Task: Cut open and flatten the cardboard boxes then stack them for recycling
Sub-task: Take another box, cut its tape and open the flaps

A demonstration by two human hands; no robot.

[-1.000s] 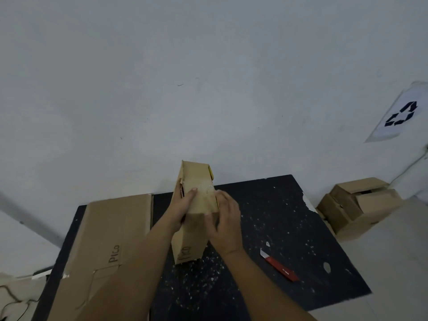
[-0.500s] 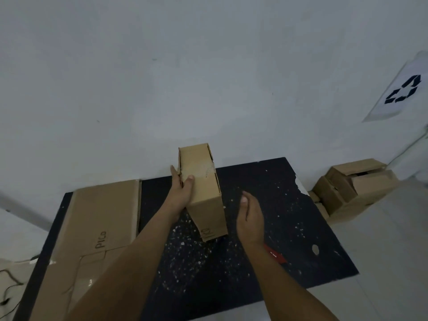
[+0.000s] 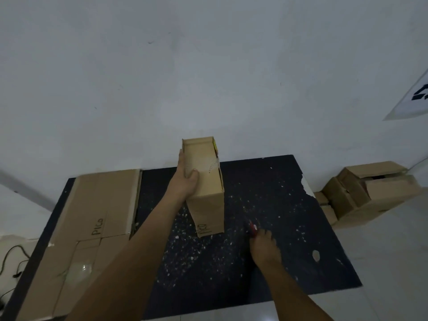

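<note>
A tall narrow cardboard box stands upright on the black mat, marked in pen near its bottom edge. My left hand grips its upper left side, thumb on the front face. My right hand is down on the mat to the box's lower right, fingers closed around the red utility knife, of which only the red end shows above my fingers. A flattened cardboard sheet lies on the mat's left side.
Several unflattened cardboard boxes are piled on the floor to the right of the mat. A white sign with a recycling symbol hangs at the far right. A black cable lies at the left edge. White wall fills the background.
My right hand left the box, moved down and right to the mat, and closed on the red knife. The left hand kept hold of the box and stood it more upright.
</note>
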